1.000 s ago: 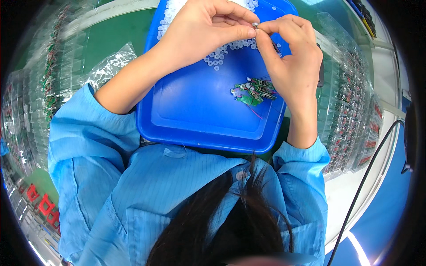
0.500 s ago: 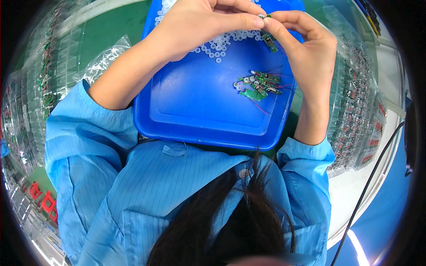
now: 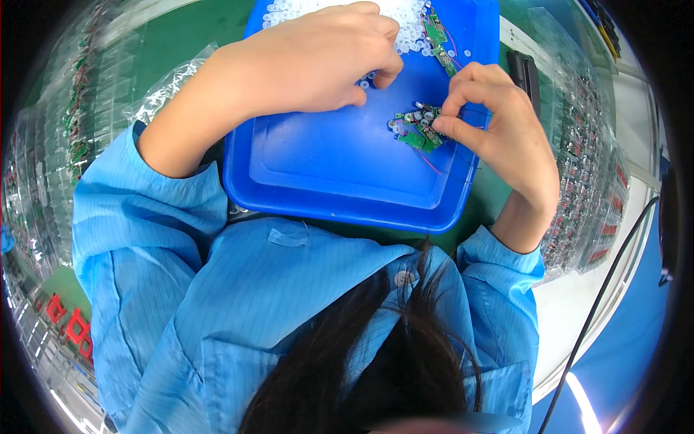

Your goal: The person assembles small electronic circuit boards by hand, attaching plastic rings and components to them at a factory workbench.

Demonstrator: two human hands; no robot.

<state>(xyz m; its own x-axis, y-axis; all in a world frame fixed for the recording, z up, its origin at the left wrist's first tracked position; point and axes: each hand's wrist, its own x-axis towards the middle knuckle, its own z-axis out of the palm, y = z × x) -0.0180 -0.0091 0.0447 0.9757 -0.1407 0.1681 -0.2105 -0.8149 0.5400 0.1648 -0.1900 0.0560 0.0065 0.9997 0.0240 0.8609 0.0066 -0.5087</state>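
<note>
Many small white rings (image 3: 415, 35) are heaped at the far end of a blue tray (image 3: 340, 173), and a few are scattered nearer its middle. The left hand (image 3: 336, 61) is held above the near edge of the heap, back upward, with the fingers bent down and the thumb set apart from them. Some rings are seen just beside its fingertips; whether any are held cannot be told, as the palm is hidden.

A bunch of small green circuit boards (image 3: 416, 132) with thin wires is laid in the right half of the tray. The right hand (image 3: 442, 118) is brought to the right-hand side of this bunch, its thumb and forefinger almost together at the end of a board and the other fingers curled in. The boards are met by the fingertips, but whether one is gripped cannot be made out. Farther up, a lone board (image 3: 436, 35) with a pink wire is laid slantwise beside the rings, untouched by either hand.

Both arms are covered by blue sleeves (image 3: 152, 210). Clear bags (image 3: 578, 188) are spread to the right of the tray, and a crumpled clear bag (image 3: 172, 85) is placed to the left.
</note>
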